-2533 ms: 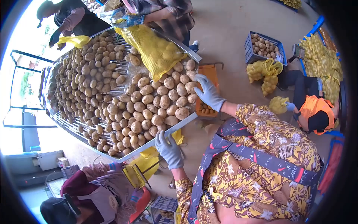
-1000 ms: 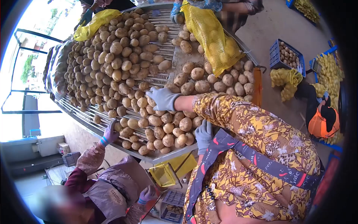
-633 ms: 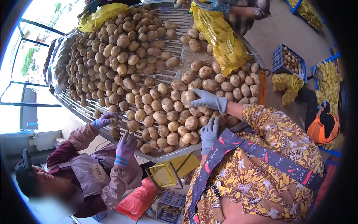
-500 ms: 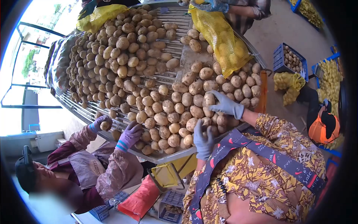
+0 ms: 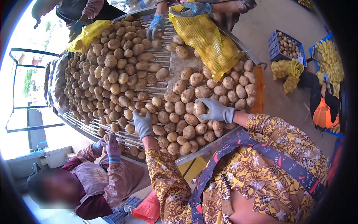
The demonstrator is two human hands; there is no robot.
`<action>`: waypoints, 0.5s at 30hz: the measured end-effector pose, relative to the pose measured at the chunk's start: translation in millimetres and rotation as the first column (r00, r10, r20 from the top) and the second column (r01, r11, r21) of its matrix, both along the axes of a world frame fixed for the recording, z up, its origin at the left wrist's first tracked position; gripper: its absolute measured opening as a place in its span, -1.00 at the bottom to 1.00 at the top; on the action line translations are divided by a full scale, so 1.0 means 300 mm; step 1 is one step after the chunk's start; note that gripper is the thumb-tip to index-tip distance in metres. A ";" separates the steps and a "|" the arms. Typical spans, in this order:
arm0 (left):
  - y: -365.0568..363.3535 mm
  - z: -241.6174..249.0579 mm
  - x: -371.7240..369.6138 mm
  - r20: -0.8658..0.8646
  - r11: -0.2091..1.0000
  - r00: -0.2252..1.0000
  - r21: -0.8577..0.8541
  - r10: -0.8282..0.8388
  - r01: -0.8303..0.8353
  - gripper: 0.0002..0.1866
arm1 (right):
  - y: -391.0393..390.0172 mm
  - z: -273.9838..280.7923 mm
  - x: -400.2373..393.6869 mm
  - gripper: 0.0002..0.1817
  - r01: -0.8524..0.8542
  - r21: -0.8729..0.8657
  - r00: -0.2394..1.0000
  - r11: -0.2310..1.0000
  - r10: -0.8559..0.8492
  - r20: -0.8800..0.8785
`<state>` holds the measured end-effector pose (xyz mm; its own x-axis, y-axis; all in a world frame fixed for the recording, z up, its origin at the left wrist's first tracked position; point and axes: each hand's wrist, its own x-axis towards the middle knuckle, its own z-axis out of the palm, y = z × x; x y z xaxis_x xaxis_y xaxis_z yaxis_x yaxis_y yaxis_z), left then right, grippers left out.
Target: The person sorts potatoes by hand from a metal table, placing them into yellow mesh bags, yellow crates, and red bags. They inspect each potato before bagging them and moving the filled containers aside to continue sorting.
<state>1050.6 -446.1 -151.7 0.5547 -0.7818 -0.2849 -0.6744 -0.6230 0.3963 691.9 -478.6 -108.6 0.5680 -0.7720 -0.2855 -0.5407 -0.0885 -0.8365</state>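
My right hand [image 5: 219, 111], in a grey glove, has its fingers and thumb around a potato [image 5: 199, 108] on the heap at the middle of the sorting table [image 5: 167, 76]. Farther left, my left hand [image 5: 143, 124], also gloved in grey, reaches over the potatoes with its thumb and fingers apart. Its fingertips are beside a potato [image 5: 143, 112] near the slatted part. More potatoes [image 5: 188, 131] lie between and below my hands.
A co-worker with purple gloves [image 5: 113, 147] is at the lower left. Across the table, blue-gloved hands [image 5: 156, 26] are near a full yellow mesh bag [image 5: 209, 43]. Another yellow bag [image 5: 87, 36] lies at upper left. A blue crate [image 5: 275, 46] stands on the floor.
My left hand has moved far left and up, from the near edge onto the potatoes. My right hand remains at a potato. A co-worker's blue-gloved hand has come over the slats.
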 end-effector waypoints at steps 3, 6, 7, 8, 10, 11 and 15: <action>0.083 0.054 -0.031 -0.789 0.805 0.559 -0.148 0.254 -0.575 -0.45 | 0.005 -0.011 -0.004 -0.17 -0.008 -0.021 1.000 1.000 0.008 -0.003; 0.216 0.106 -0.087 -0.995 0.509 0.092 -0.064 0.029 -0.859 -0.52 | 0.007 -0.011 0.000 -0.17 -0.012 -0.035 1.000 0.999 0.012 0.003; 0.246 0.106 -0.095 -0.995 0.503 0.096 -0.064 0.038 -0.862 -0.52 | 0.001 -0.015 -0.005 -0.17 -0.019 -0.045 1.000 0.999 0.019 -0.001; 0.273 0.110 -0.100 -0.993 0.490 0.061 -0.004 0.101 -0.872 -0.55 | 0.001 -0.014 -0.002 -0.18 -0.014 -0.068 1.000 0.998 0.015 0.007; 0.292 0.102 -0.101 -0.877 0.638 0.326 -0.028 0.354 -0.770 -0.48 | -0.004 -0.008 -0.004 -0.18 -0.025 -0.046 1.000 0.999 0.025 0.008; 0.286 0.100 -0.102 -0.875 0.633 0.322 -0.024 0.361 -0.774 -0.48 | -0.009 -0.002 -0.002 -0.19 -0.031 -0.033 0.999 0.999 0.031 0.007; 0.215 0.080 -0.153 0.079 0.930 0.996 0.359 0.051 -0.076 -0.22 | -0.019 0.000 -0.002 -0.17 -0.062 0.005 0.998 0.998 0.062 -0.005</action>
